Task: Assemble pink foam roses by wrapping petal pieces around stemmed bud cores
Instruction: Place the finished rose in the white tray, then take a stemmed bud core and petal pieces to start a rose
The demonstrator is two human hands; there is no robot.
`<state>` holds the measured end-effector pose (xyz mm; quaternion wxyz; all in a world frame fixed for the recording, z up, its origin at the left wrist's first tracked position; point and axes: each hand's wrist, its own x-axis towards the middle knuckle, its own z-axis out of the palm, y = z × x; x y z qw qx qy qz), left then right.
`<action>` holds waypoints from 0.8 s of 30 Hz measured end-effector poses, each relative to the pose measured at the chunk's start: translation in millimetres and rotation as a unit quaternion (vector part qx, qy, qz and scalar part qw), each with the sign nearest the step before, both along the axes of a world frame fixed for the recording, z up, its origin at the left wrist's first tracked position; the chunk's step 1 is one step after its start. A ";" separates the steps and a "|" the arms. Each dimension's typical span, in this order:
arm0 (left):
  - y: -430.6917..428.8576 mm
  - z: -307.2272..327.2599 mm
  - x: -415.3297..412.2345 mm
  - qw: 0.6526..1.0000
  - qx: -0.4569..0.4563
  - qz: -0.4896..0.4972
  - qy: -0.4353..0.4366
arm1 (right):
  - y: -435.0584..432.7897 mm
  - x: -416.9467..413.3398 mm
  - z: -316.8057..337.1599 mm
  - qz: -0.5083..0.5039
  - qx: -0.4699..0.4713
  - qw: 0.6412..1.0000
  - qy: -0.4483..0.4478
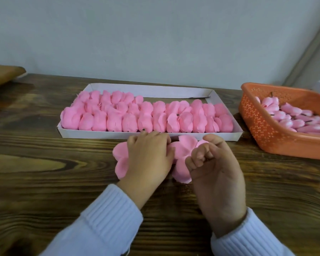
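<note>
Flat pink foam petal pieces lie on the wooden table just in front of the tray; one petal piece (120, 154) shows left of my hands and another petal piece (183, 151) between them. My left hand (150, 156) lies palm down on them, its fingertips curled onto the foam. My right hand (215, 163) is turned palm up beside it with its fingers curled tight. A thin dark stem seems to be pinched among those fingers, and the pink bud core (202, 144) peeks out behind the index finger.
A white cardboard tray (100, 134) packed with rows of pink petal pieces (129, 115) stands behind my hands. An orange perforated basket (266, 130) at the right holds several stemmed buds (294, 119). A brown wooden object (2, 74) sits at the far left edge.
</note>
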<state>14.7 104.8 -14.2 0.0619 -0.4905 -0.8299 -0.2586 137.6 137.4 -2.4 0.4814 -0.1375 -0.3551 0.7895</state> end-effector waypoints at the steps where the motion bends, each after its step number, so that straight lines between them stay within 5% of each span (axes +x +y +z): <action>1: 0.5 0.1 0.2 1.000 0.007 -0.002 -0.009 | 0.3 -0.1 -0.5 0.000 0.002 1.000 0.000; 10: -2.0 -0.7 3.9 0.998 0.030 -0.017 0.054 | 3.1 -3.4 -3.0 -0.009 -0.017 0.999 -0.027; 24: -1.0 -6.7 -0.7 0.997 0.057 -0.041 0.036 | 1.6 -3.4 -2.8 0.003 -0.030 0.999 -0.036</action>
